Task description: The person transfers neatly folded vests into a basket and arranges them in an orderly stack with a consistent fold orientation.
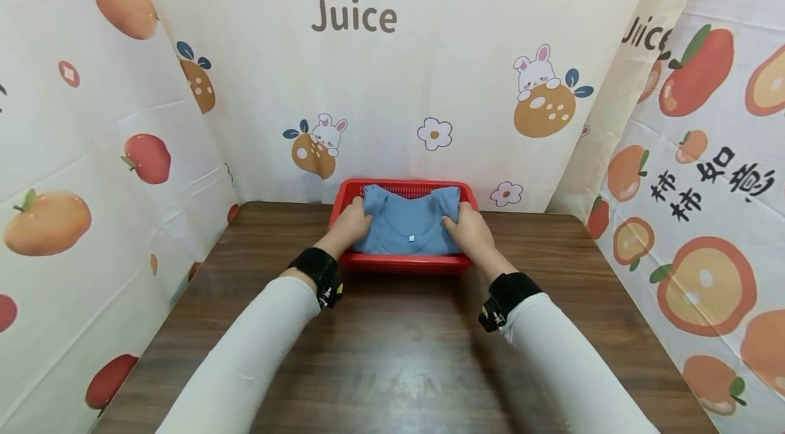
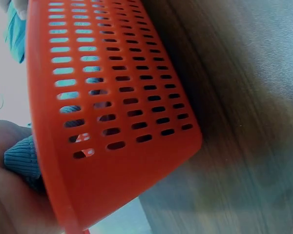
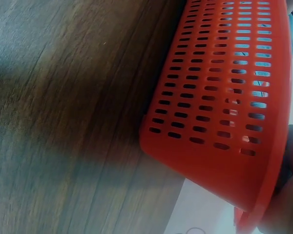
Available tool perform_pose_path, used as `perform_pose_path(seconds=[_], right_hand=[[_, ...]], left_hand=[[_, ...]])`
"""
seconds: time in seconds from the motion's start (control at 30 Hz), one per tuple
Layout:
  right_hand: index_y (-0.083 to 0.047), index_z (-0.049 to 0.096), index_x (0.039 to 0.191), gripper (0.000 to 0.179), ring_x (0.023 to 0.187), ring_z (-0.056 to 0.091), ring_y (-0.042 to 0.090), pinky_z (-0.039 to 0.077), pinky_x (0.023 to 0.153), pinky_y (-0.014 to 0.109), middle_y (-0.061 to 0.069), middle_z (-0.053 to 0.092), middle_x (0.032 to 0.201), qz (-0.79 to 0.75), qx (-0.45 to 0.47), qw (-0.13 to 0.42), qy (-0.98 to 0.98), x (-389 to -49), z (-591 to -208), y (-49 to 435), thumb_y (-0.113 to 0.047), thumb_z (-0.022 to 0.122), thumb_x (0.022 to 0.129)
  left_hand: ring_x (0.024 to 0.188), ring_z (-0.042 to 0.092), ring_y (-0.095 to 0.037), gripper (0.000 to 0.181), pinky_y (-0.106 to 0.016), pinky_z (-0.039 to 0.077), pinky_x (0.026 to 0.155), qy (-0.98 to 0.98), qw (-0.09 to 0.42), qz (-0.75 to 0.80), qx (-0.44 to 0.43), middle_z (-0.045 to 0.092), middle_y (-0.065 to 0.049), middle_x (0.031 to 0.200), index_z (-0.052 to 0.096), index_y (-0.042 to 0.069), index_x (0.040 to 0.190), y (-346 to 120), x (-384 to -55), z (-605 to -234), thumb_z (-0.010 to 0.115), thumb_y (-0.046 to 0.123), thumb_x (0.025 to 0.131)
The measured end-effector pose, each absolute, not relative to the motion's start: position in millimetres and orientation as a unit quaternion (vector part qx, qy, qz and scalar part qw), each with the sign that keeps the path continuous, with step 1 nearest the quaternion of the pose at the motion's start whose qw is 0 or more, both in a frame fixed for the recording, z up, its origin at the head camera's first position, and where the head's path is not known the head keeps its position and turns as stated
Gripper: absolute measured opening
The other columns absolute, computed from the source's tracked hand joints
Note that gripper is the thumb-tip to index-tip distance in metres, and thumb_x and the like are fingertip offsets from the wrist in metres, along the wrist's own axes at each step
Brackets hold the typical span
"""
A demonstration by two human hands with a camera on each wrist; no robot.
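Note:
A blue shirt [image 1: 401,219] with a round neckline and a small white label lies within a red plastic basket [image 1: 405,263]. My left hand [image 1: 352,221] grips the left side of the shirt, thumb on top. At the other side, my right hand [image 1: 469,229] holds the shirt's right edge in the same way. The left wrist view shows a ribbed bit of blue fabric [image 2: 22,157] in the left hand beside the basket rim. In the right wrist view the basket wall [image 3: 210,107] hides most of the right hand.
The basket stands at the back of a dark brown wooden table [image 1: 398,352], close to a cream curtain [image 1: 380,93] printed with fruit and rabbits. More printed cloth hangs at the left [image 1: 110,216] and right.

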State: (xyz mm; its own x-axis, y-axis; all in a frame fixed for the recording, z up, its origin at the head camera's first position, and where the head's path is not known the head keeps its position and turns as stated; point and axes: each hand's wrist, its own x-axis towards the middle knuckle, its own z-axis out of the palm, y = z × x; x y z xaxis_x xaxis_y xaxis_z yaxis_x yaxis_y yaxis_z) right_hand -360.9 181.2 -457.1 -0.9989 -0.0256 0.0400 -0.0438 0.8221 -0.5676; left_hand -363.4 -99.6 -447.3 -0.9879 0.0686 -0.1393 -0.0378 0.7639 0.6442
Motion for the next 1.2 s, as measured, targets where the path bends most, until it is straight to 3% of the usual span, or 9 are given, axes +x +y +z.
perform_pose_path(seconds=[0.2, 0.73, 0.93, 1.2], right_hand=[[0.000, 0.042, 0.141, 0.059, 0.100, 0.064, 0.033, 0.056, 0.092, 0.053, 0.020, 0.062, 0.127, 0.278, 0.019, 0.014, -0.960, -359, -460, 177, -0.035, 0.065, 0.101], [0.000, 0.039, 0.143, 0.063, 0.095, 0.066, 0.031, 0.057, 0.088, 0.053, 0.019, 0.065, 0.120, 0.248, 0.020, 0.019, -0.968, -359, -465, 175, -0.032, 0.069, 0.098], [0.002, 0.032, 0.150, 0.072, 0.096, 0.067, 0.031, 0.056, 0.092, 0.055, 0.020, 0.066, 0.120, 0.225, 0.024, 0.013, -0.974, -359, -465, 174, -0.031, 0.069, 0.097], [0.003, 0.023, 0.156, 0.080, 0.101, 0.066, 0.033, 0.052, 0.098, 0.057, 0.023, 0.063, 0.128, 0.212, 0.041, 0.014, -0.976, -357, -463, 175, -0.025, 0.069, 0.097]], left_hand=[[0.120, 0.057, -0.029, 0.060, -0.049, 0.047, 0.108, 0.938, 0.060, 0.342, 0.002, 0.052, -0.018, 0.144, 0.025, 0.001, 0.156, -96, -361, -451, 0.051, 0.024, 0.107], [0.116, 0.061, -0.026, 0.051, -0.048, 0.053, 0.099, 0.947, 0.026, 0.319, -0.029, 0.060, -0.016, 0.131, 0.036, 0.004, 0.150, -91, -362, -461, 0.052, 0.022, 0.106], [0.110, 0.064, -0.026, 0.056, -0.048, 0.054, 0.097, 0.944, 0.017, 0.326, -0.039, 0.062, -0.015, 0.126, 0.031, 0.008, 0.153, -90, -362, -464, 0.055, 0.023, 0.105], [0.100, 0.067, -0.027, 0.075, -0.049, 0.055, 0.095, 0.943, 0.011, 0.329, -0.049, 0.065, -0.014, 0.108, 0.013, 0.012, 0.160, -91, -365, -465, 0.060, 0.022, 0.103]])
